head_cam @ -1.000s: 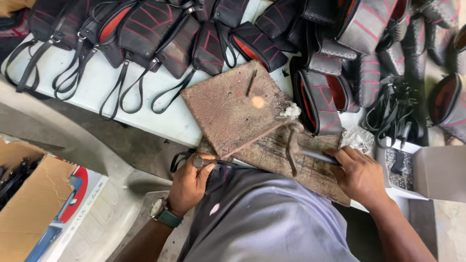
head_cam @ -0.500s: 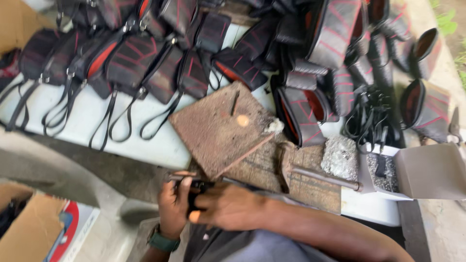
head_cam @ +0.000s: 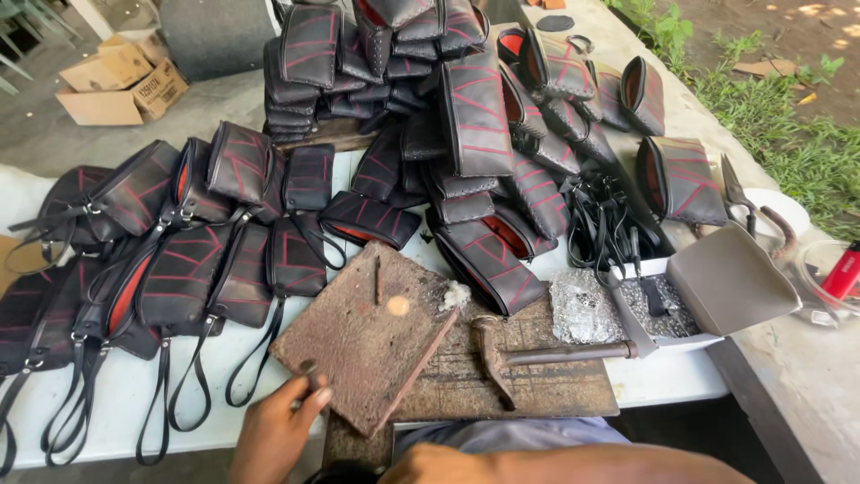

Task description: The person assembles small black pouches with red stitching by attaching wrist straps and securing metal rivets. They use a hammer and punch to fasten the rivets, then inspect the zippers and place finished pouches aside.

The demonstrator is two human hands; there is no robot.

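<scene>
Compared with half a second before, the view is lifted and shows more of the table, and the left hand (head_cam: 278,428) is now up at the near corner of the wooden block (head_cam: 372,332), no longer down at the lap. Its fingers are closed together on a small dark metal piece (head_cam: 307,367), which touches the block's near edge. The right hand is hidden; only the forearm (head_cam: 555,464) crosses the bottom of the view, so I cannot tell its grip. The block lies tilted on a flat wooden board (head_cam: 528,381). Just beside it, on the board, rests a hammer (head_cam: 537,354). Behind the block many black pouches with red stitching (head_cam: 475,116) lie on the white table (head_cam: 116,394), some with wrist straps. To the right stands an open box of small metal parts (head_cam: 658,309).
</scene>
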